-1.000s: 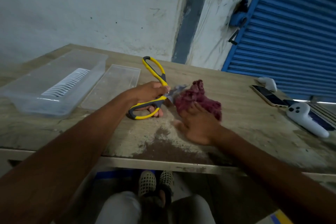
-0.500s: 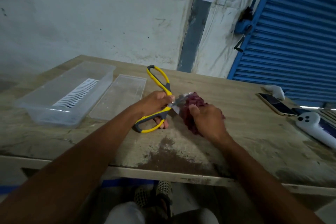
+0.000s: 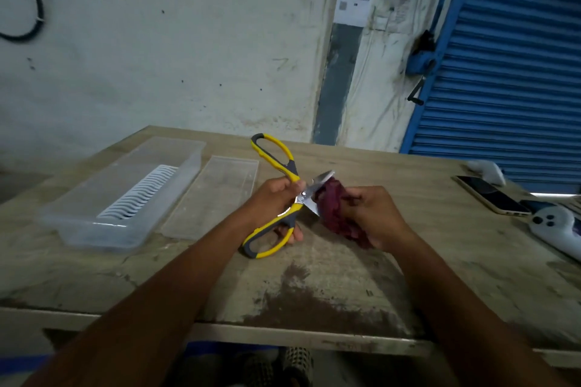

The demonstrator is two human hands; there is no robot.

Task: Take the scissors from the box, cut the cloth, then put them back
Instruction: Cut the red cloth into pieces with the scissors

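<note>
My left hand [image 3: 273, 202] grips the yellow and grey scissors [image 3: 276, 163] near the pivot, with fingers through the lower handle loop. Their blades are spread wide apart, and the dark red cloth [image 3: 334, 214] sits between them. My right hand [image 3: 375, 214] holds the bunched cloth up off the wooden table [image 3: 314, 286]. The clear plastic box [image 3: 103, 198] stands at the left with a white ribbed insert inside, and its clear lid [image 3: 217, 195] lies flat beside it.
A phone [image 3: 490, 195] and a white controller [image 3: 562, 229] lie at the table's right edge, with another white controller [image 3: 485, 171] behind them. A blue roller shutter stands at the back right. The table's front edge runs just below my forearms.
My right hand went from lying flat on the cloth to gripping it and lifting it off the table. The scissors opened wider around the cloth. The view tilted up.
</note>
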